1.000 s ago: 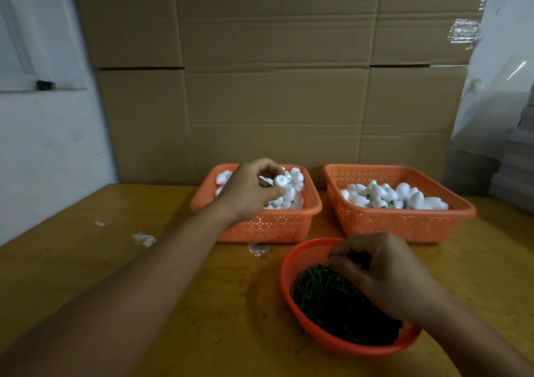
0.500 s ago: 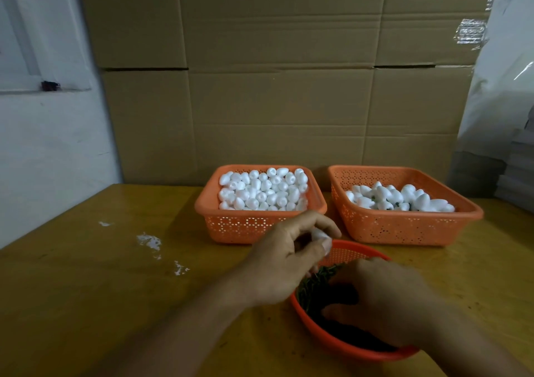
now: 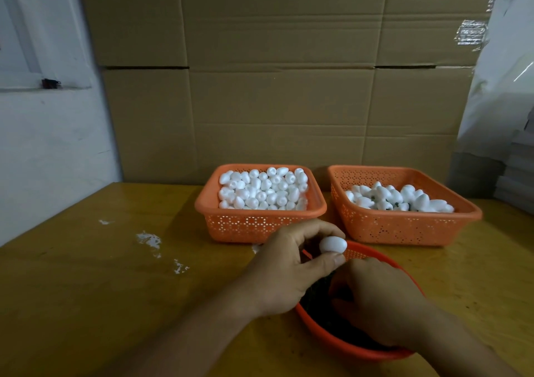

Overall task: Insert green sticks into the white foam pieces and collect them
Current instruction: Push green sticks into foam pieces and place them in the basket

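White scraps (image 3: 148, 239) lie on the desk (image 3: 86, 290) toward its left edge. Mid-desk by the far edge, the left basket (image 3: 260, 226) is full of plain foam pieces (image 3: 263, 190). Left hand (image 3: 289, 272) hangs over the near rim of the round basket (image 3: 346, 345), thumb and fingers curled, pinching one foam piece (image 3: 333, 244) at the tips. Round basket sits at the near edge; dark sticks (image 3: 315, 298) barely show inside, colour unclear. Right hand (image 3: 381, 304) is down in that basket, fingers bent into the sticks; cannot tell what it grips. Right basket (image 3: 404, 229), just beside the left one, holds foam pieces with green ends (image 3: 398, 199). Cardboard boxes (image 3: 274, 73) stand behind.
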### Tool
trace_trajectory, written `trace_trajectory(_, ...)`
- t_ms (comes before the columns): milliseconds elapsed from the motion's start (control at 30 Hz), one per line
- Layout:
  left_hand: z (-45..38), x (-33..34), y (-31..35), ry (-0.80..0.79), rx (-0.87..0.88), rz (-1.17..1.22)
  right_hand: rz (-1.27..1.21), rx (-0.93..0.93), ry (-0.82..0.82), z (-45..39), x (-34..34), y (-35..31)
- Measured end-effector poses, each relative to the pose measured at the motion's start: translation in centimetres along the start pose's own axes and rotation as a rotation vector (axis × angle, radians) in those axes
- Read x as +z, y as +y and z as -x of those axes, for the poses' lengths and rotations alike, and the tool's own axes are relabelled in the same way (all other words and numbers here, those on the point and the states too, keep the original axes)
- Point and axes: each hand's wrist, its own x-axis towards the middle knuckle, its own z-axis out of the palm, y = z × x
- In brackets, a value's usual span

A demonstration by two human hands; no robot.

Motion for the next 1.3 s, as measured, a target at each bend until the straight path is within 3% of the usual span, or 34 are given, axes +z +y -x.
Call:
trace_trajectory(100, -0.1, 0.2, -0.2, 0.076, -0.001, -0.013, -0.05, 0.014, 0.024, 0.1, -0.1, 0.0)
trace_trajectory(300, -0.4, -0.2, 0.4, 0.198, -0.155, 0.345, -0.267, 0.008, 0.206, 0.2, -0.7, 0.2)
trace_trajectory(467, -0.6, -0.6, 1.2, 0.206, -0.328, 0.681, -0.61, -0.026, 0.413, 0.3, -0.6, 0.5)
trace_trajectory(700, -0.7, -1.0, 1.6, 0.202, -0.48, 0.794, -1.01, -0.131, 0.642, 0.5, -0.7, 0.1)
trace_trajectory(900, -0.6, -0.7, 1.7, 0.219, -0.502, 0.811, -1.068, -0.282, 0.743, 0.8, -0.8, -1.0)
trace_trajectory(1300, -0.5, -0.5, 1.6, 0.172, -0.489, 0.739, -0.958, -0.283, 0.807, 0.6, -0.1, -1.0)
